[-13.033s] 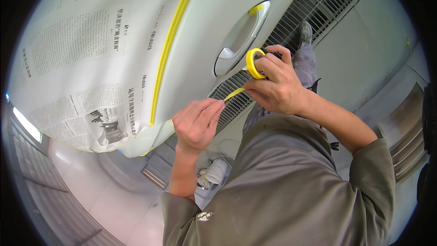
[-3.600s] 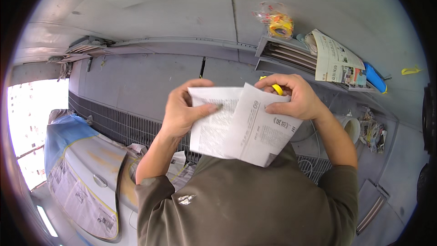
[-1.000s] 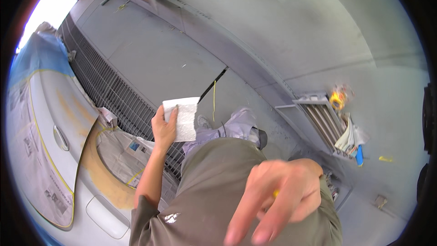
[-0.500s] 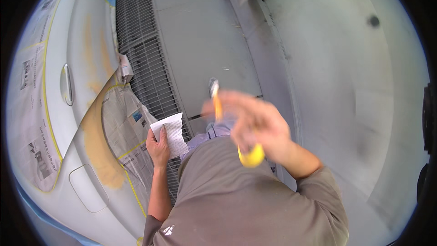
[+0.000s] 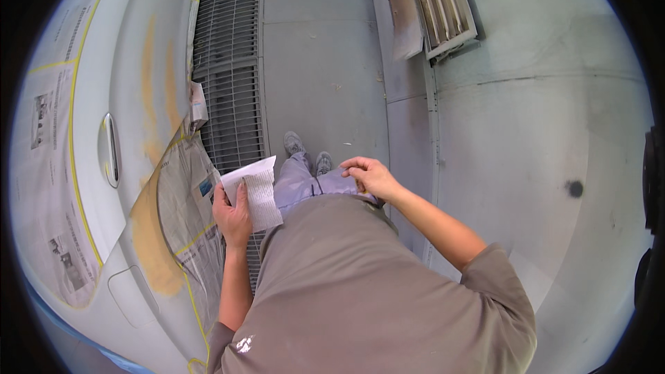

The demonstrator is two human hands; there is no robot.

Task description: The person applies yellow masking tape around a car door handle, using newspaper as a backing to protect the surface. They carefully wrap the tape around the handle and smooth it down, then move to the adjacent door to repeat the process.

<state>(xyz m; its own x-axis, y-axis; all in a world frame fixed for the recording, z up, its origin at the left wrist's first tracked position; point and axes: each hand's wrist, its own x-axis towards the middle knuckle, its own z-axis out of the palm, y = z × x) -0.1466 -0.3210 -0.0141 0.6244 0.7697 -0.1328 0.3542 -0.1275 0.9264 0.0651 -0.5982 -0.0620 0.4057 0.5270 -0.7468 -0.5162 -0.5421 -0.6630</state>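
My left hand is closed on a folded white sheet of printed paper, thumb on top, beside the car's masked wheel area. My right hand is low at the right front of my waist, against the light purple trousers. Its fingers are bent and point left. A small yellowish-brown patch shows under them, too little to name. To my left stands a pale car body with a door handle and a tan filler patch along the wheel arch.
Newspaper masking edged with yellow tape covers parts of the car. A floor grating runs alongside it. On the right is a grey wall with a louvred panel standing out. My shoes are on the grey floor.
My right hand has dropped from in front of my chest to my waist. The yellow roll and orange-and-white stick-like thing it carried no longer show plainly. My left hand keeps the paper.
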